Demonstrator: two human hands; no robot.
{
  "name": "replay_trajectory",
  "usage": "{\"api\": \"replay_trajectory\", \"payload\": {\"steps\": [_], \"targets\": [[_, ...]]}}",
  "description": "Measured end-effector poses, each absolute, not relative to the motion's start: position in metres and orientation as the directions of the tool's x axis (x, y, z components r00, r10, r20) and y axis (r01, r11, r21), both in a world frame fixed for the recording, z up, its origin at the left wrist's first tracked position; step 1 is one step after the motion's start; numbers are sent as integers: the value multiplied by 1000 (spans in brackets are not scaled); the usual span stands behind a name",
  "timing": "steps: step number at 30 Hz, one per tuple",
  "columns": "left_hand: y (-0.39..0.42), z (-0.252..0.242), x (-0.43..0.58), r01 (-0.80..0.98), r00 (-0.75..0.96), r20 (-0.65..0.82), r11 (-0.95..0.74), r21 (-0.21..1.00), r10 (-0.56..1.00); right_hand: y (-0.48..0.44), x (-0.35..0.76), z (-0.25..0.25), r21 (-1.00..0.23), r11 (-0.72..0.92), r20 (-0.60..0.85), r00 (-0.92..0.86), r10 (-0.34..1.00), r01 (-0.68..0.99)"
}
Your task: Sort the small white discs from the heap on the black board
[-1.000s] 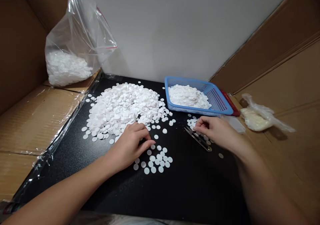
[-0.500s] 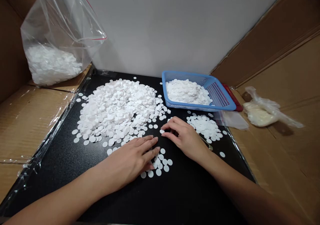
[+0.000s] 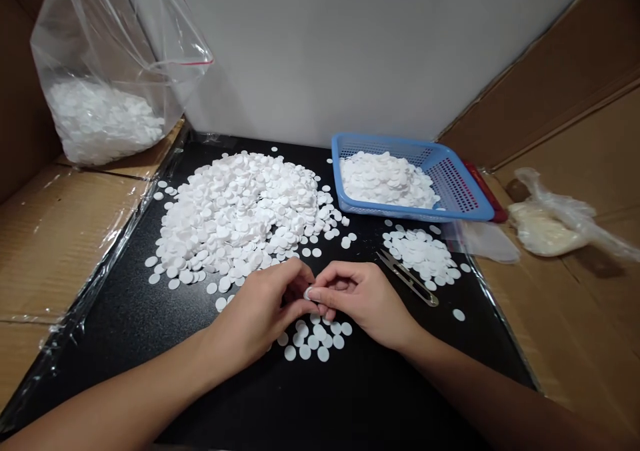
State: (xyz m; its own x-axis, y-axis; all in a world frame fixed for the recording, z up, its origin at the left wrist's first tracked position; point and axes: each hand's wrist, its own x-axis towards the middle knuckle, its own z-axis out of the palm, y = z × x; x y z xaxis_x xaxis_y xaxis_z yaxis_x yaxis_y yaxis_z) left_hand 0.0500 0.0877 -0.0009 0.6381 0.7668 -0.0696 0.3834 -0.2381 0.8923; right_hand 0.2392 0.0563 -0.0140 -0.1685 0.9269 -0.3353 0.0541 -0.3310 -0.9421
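Note:
My right hand (image 3: 367, 301) is closed, pinching a small white disc (image 3: 308, 293) between thumb and forefinger. My left hand (image 3: 267, 304) meets it with curled fingers, its thumb and forefinger at the disc's edge; its other fingers are partly hidden. Below both hands lies a small group of loose white discs (image 3: 319, 341) on the black tabletop (image 3: 240, 397). Beyond my left hand spreads a large heap of white discs (image 3: 235, 211). Metal thread snips (image 3: 407, 276) lie right of my right hand, beside a smaller pile of discs (image 3: 423, 254).
At the back right stands a blue plastic basket (image 3: 465, 191) partly filled with discs, with a red object (image 3: 487, 191) behind it. A clear bag (image 3: 107, 117) of discs sits at the left. A tied plastic bag (image 3: 550, 227) rests on the cardboard at the right.
My right hand has moved left and down from the heap's edge with a disc. My left hand has lifted off the small group, its fingers now curled against my right fingers. The snips are now uncovered.

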Motion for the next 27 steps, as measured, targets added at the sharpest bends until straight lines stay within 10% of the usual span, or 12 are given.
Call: {"api": "replay_trajectory", "payload": {"steps": [11,21,27], "targets": [[88,-3,54,157,549,-271,221,963,791,56,239,-15,-976,-214,-215,-207,954,30],[93,4,49,246,537,-194,67,967,821,59,254,-16,-817,249,203,-144,968,521],[97,9,44,367,533,-93,-131,921,841,68,261,-25,-621,522,261,-474,841,584]]}}
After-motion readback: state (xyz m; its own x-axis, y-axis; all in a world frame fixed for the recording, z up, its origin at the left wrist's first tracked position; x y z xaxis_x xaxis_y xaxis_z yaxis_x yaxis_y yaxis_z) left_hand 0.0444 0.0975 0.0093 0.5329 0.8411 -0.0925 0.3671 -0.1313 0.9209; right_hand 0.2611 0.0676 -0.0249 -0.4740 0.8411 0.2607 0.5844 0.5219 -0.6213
